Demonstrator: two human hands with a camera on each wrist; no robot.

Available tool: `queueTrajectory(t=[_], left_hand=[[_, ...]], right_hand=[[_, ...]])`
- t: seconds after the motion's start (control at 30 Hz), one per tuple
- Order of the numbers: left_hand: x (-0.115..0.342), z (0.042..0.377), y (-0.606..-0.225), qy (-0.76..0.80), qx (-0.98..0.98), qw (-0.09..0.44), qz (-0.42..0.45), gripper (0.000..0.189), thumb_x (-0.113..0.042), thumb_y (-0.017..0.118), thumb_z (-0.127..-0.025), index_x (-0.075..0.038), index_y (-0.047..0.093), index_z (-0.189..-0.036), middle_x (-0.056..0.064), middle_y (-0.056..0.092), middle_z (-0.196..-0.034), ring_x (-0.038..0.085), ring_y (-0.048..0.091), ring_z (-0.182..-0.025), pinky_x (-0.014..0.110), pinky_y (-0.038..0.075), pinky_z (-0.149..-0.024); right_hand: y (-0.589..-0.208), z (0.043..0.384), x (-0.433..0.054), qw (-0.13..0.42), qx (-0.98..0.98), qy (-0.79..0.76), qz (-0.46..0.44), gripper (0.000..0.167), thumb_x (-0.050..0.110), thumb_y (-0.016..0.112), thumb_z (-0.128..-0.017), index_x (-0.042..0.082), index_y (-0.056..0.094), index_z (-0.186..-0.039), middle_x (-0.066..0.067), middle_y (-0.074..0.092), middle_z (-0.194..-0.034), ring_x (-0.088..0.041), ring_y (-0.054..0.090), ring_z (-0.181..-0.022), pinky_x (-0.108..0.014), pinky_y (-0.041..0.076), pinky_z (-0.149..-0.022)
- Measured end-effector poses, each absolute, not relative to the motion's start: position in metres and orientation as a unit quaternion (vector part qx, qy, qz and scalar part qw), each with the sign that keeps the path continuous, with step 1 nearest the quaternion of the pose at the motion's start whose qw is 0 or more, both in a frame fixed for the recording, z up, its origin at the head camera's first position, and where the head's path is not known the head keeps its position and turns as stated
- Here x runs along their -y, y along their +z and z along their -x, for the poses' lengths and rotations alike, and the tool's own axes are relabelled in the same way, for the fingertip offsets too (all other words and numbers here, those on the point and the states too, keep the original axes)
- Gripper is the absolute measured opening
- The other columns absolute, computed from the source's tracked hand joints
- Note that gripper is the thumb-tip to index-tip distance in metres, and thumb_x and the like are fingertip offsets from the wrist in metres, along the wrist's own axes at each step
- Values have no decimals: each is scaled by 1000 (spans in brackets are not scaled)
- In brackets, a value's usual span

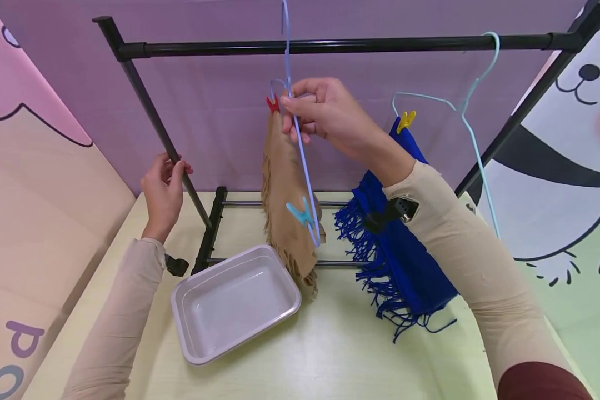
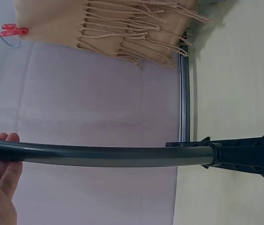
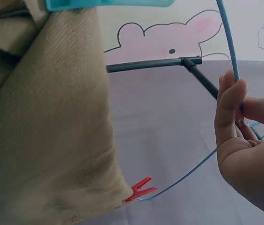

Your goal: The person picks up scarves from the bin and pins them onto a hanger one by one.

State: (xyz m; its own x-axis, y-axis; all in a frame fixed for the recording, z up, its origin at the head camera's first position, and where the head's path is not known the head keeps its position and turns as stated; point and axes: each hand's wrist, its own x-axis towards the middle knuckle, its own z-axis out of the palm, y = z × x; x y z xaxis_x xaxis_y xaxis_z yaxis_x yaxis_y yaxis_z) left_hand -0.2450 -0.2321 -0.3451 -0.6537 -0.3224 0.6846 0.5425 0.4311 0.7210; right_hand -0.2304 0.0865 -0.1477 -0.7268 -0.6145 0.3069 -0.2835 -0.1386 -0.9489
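Observation:
My right hand (image 1: 325,111) pinches a lavender-blue clothes hanger (image 1: 302,161) near its neck, in front of the rack's top bar. Its hook rises above the bar; whether it rests on the bar I cannot tell. A tan fringed scarf (image 1: 290,194) hangs from this hanger, clipped by a red clothespin (image 1: 273,104) at the far end and a light-blue clothespin (image 1: 301,213) at the near end. The right wrist view shows the scarf beside the hand. My left hand (image 1: 165,189) holds the left post (image 2: 99,156) of the black rack, with fingers behind it.
At right, a pale-blue hanger (image 1: 467,105) on the top bar (image 1: 350,45) carries a blue fringed scarf (image 1: 410,250) with a yellow clothespin (image 1: 406,121). A grey-white tray (image 1: 237,305) lies on the table (image 1: 340,355) in front of the rack.

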Motion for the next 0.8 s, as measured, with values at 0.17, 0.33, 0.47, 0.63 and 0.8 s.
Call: queueTrajectory(t=[0.17, 0.33, 0.47, 0.63, 0.8], left_hand=[[225, 234, -338, -530, 733, 419, 80, 17, -1, 59, -98, 11, 61, -109, 24, 71, -93, 18, 70, -79, 17, 53, -81], [218, 221, -328, -536, 730, 416, 84, 19, -2, 58, -99, 13, 60, -109, 28, 70, -93, 19, 70, -79, 18, 53, -82], [217, 221, -328, -540, 728, 414, 85, 20, -3, 59, -99, 13, 60, -110, 28, 70, -93, 22, 70, -79, 18, 53, -81], [214, 221, -328, -545, 723, 416, 87, 19, -2, 59, -99, 14, 60, -109, 29, 69, -92, 23, 70, -78, 18, 53, -80], [212, 223, -328, -550, 720, 414, 89, 18, -1, 59, -98, 14, 61, -108, 30, 69, -92, 22, 70, -77, 21, 54, -77]], right_hand=[[-155, 240, -78, 127, -645, -673, 340, 21, 4, 55, -101, -15, 52, -108, -19, 66, -74, -21, 60, -56, -22, 49, -50], [-162, 247, -67, 131, -639, -674, 347, 19, 3, 54, -101, -15, 54, -106, -17, 66, -73, -20, 58, -54, -22, 48, -48], [-167, 248, -59, 130, -637, -678, 343, 15, 2, 54, -101, -12, 55, -104, -15, 66, -71, -20, 58, -55, -22, 48, -49], [-173, 250, -50, 138, -635, -689, 321, 14, 2, 54, -101, -11, 53, -104, -15, 67, -71, -19, 61, -56, -21, 49, -50], [-175, 253, -41, 144, -632, -699, 301, 17, 4, 54, -101, -12, 51, -106, -17, 66, -72, -19, 61, -56, -21, 49, -50]])
